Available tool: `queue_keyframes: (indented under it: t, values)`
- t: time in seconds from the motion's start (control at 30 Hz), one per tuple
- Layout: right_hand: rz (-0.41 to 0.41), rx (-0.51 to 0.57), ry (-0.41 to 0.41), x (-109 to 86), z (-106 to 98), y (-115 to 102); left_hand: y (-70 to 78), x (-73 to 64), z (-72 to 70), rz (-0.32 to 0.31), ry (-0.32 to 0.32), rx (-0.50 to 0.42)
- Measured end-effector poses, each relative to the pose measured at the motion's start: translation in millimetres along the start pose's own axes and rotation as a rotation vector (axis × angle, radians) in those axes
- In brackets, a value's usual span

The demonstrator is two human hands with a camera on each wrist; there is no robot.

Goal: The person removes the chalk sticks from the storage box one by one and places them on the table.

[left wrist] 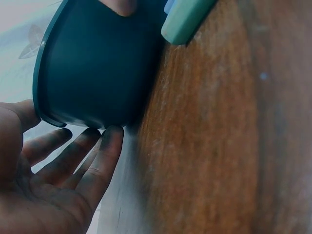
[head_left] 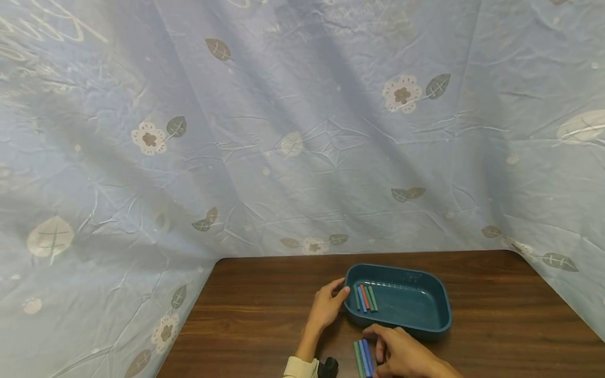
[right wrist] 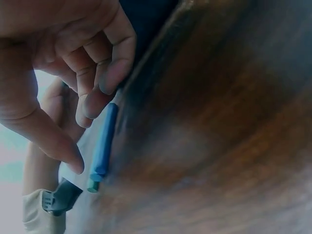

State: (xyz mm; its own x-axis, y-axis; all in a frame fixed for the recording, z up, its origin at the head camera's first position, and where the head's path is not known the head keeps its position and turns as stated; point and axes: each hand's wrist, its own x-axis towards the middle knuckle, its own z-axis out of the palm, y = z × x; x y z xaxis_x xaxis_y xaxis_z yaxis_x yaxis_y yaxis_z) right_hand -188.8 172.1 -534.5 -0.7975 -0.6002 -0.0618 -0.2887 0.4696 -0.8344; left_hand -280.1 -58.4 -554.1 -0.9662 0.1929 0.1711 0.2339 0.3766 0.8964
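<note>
A teal rectangular dish stands on the table, with several short chalk-like sticks in green, blue and red side by side at its left end. My left hand holds the dish's left end, thumb at the rim and fingertips against the outer wall. In front of the dish lie a green stick and two blue sticks, side by side. Over these my right hand hovers with bent fingers, fingertips near one end and thumb near the other, a gap between them.
The dark brown wooden table extends to both sides of the dish. Behind and beside it hangs a pale blue curtain with leaf and flower prints. A black strap device sits on the left wrist below a cream sleeve.
</note>
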Motion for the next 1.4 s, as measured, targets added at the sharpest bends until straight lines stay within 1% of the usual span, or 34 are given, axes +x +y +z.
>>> queue_keyframes:
  t: [0.1, 0.3, 0.43, 0.57, 0.7, 0.83, 0.93, 1.1, 1.2, 1.33, 1.4]
  values:
    - [-0.01, 0.011, -0.006, 0.0, -3.8, -4.2, 2.3, -0.4, -1.1, 0.004, 0.001, -0.009]
    - [-0.088, 0.031, -0.025, 1.4, -11.3, -14.1, 4.0, -1.3, -2.1, 0.011, 0.009, -0.008]
    - [-0.116, 0.01, -0.025, 3.7, -17.0, -21.0, 0.7, -0.9, -1.8, 0.025, 0.015, 0.039]
    - [-0.128, -0.01, -0.016, 6.0, -23.9, -26.3, -2.7, -0.5, -1.0, 0.026, 0.012, 0.077]
    - [-0.152, -0.01, 0.001, 8.3, -32.2, -28.8, -4.4, 0.0, -0.9, 0.032, 0.011, 0.074]
    - [-0.187, -0.028, 0.039, 12.2, -41.5, -28.3, -5.3, -0.2, -1.2, 0.044, 0.009, 0.051]
    - [-0.194, -0.052, 0.066, 16.2, -46.9, -25.6, -5.0, -0.3, -1.1, 0.037, 0.007, 0.032]
    - [-0.173, -0.079, 0.096, 22.9, -53.2, -19.7, -5.3, -0.2, -1.0, 0.041, 0.006, 0.032]
    - [-0.158, -0.094, 0.111, 27.7, -58.0, -15.6, -6.5, -0.1, -0.2, 0.033, 0.001, 0.027]
    - [-0.152, -0.079, 0.106, 34.8, -66.8, -8.3, -7.3, 0.2, 1.6, 0.009, -0.01, -0.025]
    - [-0.146, -0.078, 0.101, 38.5, -71.5, -3.3, -6.3, 0.5, 2.0, 0.016, -0.006, -0.029]
